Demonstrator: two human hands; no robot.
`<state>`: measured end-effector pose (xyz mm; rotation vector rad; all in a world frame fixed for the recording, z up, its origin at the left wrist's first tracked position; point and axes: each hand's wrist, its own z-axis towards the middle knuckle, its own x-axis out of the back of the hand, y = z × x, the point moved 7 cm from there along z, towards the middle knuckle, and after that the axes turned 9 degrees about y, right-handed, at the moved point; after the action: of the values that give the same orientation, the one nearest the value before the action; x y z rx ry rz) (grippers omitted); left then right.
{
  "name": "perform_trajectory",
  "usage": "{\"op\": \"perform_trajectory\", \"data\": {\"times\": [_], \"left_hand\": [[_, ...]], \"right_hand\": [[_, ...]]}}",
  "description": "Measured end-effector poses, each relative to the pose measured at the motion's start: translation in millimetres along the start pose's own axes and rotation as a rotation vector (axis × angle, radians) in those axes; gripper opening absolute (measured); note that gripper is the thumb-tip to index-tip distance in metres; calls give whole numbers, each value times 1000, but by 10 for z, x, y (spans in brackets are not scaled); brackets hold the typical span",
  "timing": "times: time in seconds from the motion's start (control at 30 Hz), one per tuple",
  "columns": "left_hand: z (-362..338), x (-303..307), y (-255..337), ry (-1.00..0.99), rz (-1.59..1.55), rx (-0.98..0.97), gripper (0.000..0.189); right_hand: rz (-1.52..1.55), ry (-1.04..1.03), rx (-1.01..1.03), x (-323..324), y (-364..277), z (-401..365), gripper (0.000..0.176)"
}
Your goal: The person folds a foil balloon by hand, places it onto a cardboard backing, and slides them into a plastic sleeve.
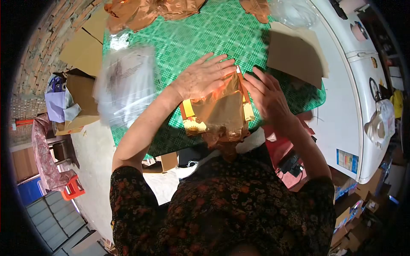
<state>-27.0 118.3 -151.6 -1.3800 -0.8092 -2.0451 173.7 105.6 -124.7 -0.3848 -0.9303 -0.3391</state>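
Note:
A shiny copper-coloured foil bag [224, 109] lies near the front edge of the table, over a yellow and brown printed card or box [195, 126] whose edges show on both sides. My left hand [205, 77] rests flat across the upper left of the foil, fingers stretched out and pointing right. At the right edge of the foil is my right hand [267, 94], its fingers extended and slightly bent. Nothing shows between its fingers. What lies under my left palm is hidden.
A green checked cloth covers the table [192, 36]. Clear plastic bags [128, 83] lie at the left, more copper foil [156, 13] at the far edge. Brown cardboard [297, 55] sits at the right, beside a white fridge [341, 106]. An open carton [79, 98] stands left.

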Motion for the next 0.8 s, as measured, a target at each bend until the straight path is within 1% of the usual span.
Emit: {"op": "perform_trajectory", "data": {"times": [0.1,0.2,0.3,0.4,0.5,0.7,0.8], "left_hand": [[-3,4,6,-3,17,-10,61],[-6,12,6,2,-4,-11,60],[-4,12,8,5,-12,-16,59],[-5,14,23,-3,17,-37,59],[-3,0,53,-37,83,-87,60],[-2,-14,74,-67,68,-128,64],[-24,-16,133,-54,35,-117,65]], "right_hand": [[-88,-27,21,-194,105,46,51],[-120,-41,11,-231,122,51,50],[-124,-55,-39,-272,115,23,55],[-170,13,8,-272,67,31,51],[-198,24,9,-282,41,28,49],[-246,60,29,-295,18,13,47],[-255,49,30,-294,12,16,48]]}}
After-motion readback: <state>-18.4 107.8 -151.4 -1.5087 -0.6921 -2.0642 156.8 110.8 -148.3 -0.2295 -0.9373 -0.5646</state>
